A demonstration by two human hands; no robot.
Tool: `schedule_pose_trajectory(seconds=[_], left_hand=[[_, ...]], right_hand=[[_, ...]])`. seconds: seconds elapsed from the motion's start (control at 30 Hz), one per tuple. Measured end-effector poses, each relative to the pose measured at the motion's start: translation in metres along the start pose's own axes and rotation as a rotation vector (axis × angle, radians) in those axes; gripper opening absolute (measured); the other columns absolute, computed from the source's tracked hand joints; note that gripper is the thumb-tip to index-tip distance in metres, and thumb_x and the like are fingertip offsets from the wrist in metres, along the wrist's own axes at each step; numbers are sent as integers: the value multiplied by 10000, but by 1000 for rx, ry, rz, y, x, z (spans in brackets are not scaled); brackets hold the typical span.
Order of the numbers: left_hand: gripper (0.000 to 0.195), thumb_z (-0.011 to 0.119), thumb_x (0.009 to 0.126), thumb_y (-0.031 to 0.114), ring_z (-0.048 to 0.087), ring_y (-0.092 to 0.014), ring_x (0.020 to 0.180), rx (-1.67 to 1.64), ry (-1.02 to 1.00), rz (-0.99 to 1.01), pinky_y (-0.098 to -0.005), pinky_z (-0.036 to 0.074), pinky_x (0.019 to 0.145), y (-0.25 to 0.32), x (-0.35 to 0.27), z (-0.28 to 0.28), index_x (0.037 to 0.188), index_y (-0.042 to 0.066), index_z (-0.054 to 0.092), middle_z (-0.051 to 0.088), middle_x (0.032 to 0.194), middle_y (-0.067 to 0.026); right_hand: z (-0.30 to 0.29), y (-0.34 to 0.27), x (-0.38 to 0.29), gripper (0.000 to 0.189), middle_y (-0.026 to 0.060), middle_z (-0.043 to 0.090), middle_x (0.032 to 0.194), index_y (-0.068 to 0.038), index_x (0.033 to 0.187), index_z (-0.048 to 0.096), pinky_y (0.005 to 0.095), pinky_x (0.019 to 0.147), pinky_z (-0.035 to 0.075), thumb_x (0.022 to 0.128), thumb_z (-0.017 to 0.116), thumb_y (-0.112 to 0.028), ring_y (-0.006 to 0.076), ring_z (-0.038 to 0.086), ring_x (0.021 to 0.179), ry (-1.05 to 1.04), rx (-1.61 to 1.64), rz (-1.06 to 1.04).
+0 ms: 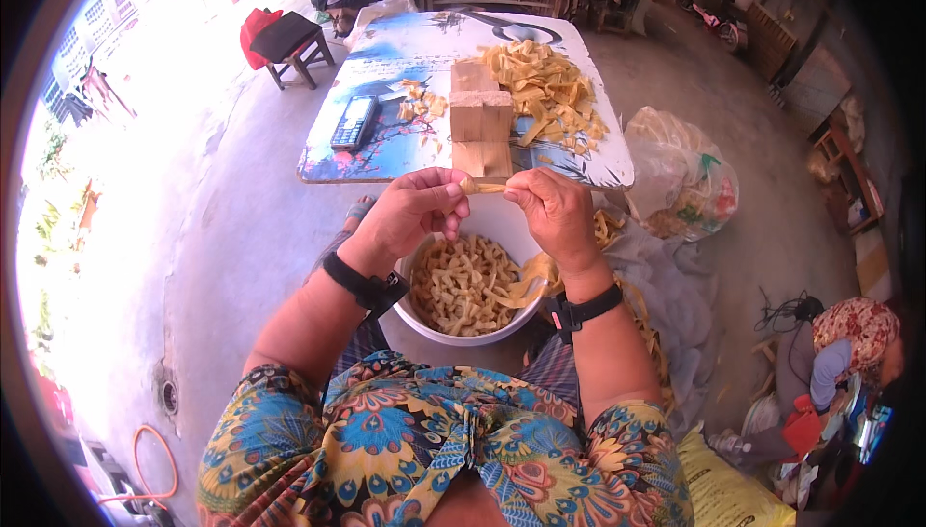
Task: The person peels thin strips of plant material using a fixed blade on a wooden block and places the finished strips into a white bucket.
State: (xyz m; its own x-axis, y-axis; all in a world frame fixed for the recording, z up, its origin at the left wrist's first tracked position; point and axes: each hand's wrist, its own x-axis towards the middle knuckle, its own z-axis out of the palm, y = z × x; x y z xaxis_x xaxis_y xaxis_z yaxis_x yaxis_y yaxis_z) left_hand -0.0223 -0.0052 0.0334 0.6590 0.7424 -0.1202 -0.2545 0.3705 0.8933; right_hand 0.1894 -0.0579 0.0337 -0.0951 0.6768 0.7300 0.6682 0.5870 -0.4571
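A yellowish flat strip (486, 187) with a knot-like lump at its left end is stretched between my two hands. My left hand (427, 201) pinches the lump between thumb and fingers; my right hand (553, 209) grips the other end. Below them stands a white plastic bucket (499, 219), holding many short knotted pieces (459, 288). A longer loose band (535, 281) hangs over its right rim, below my right wrist. Just beyond my hands, a wooden block stand (480, 118) sits at the near edge of a painted tabletop (391, 42).
Cut strips (550, 93) are heaped on the tabletop's right, near a keypad phone (354, 122) on its left. A clear plastic bag (680, 176) stands at the right. A stool (293, 42) is far left. Other people sit beyond the table and at lower right (832, 368).
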Motion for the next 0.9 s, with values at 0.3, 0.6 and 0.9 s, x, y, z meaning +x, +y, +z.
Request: schedule_pose_trajectory(seconds=[0.3, 0.6, 0.9], left_hand=[[151, 547, 901, 80, 509, -83, 613, 62, 170, 159, -207, 420, 562, -1, 33, -13, 1042, 42, 584, 586, 774, -18], [153, 545, 888, 46, 488, -54, 594, 416, 479, 233, -193, 403, 523, -10, 63, -21, 1025, 18, 605, 561, 728, 11], [328, 603, 860, 106, 628, -225, 872, 1390, 265, 670, -301, 506, 742, 11, 14, 23, 1174, 16, 567, 654, 937, -130]], right_hand=[[17, 24, 12, 104, 113, 616, 716, -41, 808, 543, 356, 560, 466, 808, 636, -86, 300, 603, 633, 59, 129, 229], [52, 57, 26, 104, 92, 604, 629, -76, 749, 562, 372, 560, 463, 779, 652, -118, 287, 610, 619, 102, -216, 297], [8, 28, 10, 128, 105, 582, 621, -31, 790, 592, 315, 547, 443, 825, 639, -144, 210, 534, 538, -53, 290, 398]])
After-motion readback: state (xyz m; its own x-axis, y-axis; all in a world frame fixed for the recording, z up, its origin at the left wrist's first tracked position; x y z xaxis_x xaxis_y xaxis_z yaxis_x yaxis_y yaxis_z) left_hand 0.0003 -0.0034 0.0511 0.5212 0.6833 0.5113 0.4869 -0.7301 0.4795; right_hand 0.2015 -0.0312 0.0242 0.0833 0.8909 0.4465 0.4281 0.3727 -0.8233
